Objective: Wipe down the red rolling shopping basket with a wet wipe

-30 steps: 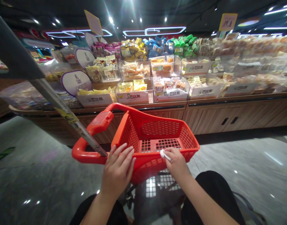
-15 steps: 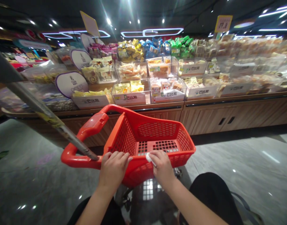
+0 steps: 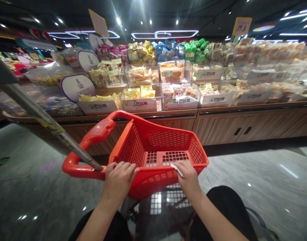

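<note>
A red plastic shopping cart with perforated basket walls stands side-on before me, its handle loop toward the left. My left hand is closed over the near rim, close to the handle end, fingers curled to the inside. Farther right on that same rim, my right hand pinches a folded white wipe, which looks like tissue or thin cloth, against the red edge. Part of the wipe is hidden under the fingers. No goods show inside the basket.
A grey metal pole with a yellow label slants from upper left to the handle. Behind the cart runs a wooden display counter with clear bins of packaged snacks. My knees are close below, above a shiny tiled floor.
My right hand has slid to the right along the near rim with the white wipe. My left hand stays on the rim, and the view has shifted slightly.
</note>
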`<action>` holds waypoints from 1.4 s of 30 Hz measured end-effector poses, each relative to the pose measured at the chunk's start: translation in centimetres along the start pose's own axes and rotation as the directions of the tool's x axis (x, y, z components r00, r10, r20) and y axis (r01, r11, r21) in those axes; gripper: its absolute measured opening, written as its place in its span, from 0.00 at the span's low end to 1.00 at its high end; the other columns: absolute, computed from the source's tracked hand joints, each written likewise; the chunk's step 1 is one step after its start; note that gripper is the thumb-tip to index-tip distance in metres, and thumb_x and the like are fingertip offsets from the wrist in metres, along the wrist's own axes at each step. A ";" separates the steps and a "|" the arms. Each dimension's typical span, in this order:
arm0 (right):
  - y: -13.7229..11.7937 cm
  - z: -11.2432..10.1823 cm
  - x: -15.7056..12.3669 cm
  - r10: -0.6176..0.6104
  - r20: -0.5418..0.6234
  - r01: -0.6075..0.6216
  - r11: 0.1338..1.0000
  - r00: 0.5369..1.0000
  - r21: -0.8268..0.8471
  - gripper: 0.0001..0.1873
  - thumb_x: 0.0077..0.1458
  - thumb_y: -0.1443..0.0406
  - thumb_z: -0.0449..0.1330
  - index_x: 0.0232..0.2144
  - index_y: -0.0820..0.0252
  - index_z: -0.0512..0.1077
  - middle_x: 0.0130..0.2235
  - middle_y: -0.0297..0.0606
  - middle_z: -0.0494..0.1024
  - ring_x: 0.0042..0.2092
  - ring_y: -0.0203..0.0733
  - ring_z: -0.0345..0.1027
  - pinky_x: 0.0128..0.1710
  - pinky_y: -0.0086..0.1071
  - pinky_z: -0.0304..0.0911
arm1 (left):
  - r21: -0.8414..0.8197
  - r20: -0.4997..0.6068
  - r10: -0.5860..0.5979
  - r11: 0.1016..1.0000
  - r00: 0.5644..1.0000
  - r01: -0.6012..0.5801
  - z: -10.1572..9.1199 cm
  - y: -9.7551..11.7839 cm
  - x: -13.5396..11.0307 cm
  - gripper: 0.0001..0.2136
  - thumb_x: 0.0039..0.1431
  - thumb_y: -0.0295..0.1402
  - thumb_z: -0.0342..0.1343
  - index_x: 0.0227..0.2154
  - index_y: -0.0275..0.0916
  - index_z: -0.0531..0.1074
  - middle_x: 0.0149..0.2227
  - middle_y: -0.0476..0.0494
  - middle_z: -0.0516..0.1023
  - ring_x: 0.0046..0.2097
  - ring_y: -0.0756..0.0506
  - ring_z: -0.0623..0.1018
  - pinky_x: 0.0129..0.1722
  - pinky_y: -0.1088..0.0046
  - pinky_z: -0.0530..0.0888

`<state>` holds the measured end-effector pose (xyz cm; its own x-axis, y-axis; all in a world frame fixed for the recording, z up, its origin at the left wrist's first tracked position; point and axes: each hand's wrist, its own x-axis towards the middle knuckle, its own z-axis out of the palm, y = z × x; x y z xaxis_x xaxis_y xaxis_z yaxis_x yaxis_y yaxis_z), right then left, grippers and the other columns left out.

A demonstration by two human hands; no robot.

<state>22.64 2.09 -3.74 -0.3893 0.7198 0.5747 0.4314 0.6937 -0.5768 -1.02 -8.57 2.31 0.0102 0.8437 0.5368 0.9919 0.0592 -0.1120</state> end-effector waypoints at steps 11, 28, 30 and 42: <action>1.6 -0.1 1.0 0.144 -0.018 -0.145 0.978 0.989 -0.150 0.11 0.57 0.71 0.53 0.39 0.59 0.74 0.40 0.42 0.71 0.40 0.44 0.68 0.41 0.36 0.65 | -0.001 0.014 -0.001 1.000 1.000 0.001 0.2 -0.1 0.0 0.09 0.61 0.37 0.49 0.33 0.43 0.73 0.29 0.51 0.77 0.35 0.46 0.73 0.41 0.65 0.59; -2.3 2.4 1.0 -0.203 0.079 0.208 0.977 0.976 -0.056 0.15 0.56 0.74 0.55 0.45 0.61 0.74 0.37 0.42 0.76 0.40 0.46 0.65 0.41 0.39 0.66 | -0.012 0.049 -0.026 1.000 0.998 0.027 0.7 -0.4 -0.4 0.10 0.62 0.39 0.48 0.35 0.43 0.72 0.31 0.51 0.77 0.36 0.45 0.72 0.43 0.63 0.60; -2.8 3.1 0.9 -0.241 0.064 0.244 0.970 0.968 -0.027 0.16 0.57 0.74 0.53 0.46 0.61 0.73 0.38 0.44 0.75 0.40 0.45 0.65 0.41 0.38 0.66 | -0.017 0.051 -0.028 0.999 0.998 0.029 0.7 -0.4 -0.4 0.10 0.62 0.39 0.48 0.35 0.43 0.73 0.31 0.51 0.77 0.36 0.46 0.72 0.42 0.64 0.60; -1.5 2.8 -0.5 -0.181 -0.014 0.179 0.982 0.983 -0.062 0.18 0.57 0.74 0.52 0.48 0.59 0.72 0.38 0.44 0.72 0.41 0.45 0.65 0.40 0.40 0.67 | -0.012 0.050 -0.015 1.000 0.999 0.015 0.4 -0.5 -0.3 0.10 0.62 0.39 0.48 0.33 0.43 0.73 0.30 0.51 0.77 0.36 0.45 0.73 0.40 0.64 0.59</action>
<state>19.94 0.81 -4.79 -0.4490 0.5822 0.6778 0.4039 0.8089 -0.4273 -1.59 -8.66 1.84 -0.0107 0.8682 0.4960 0.9934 0.0657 -0.0936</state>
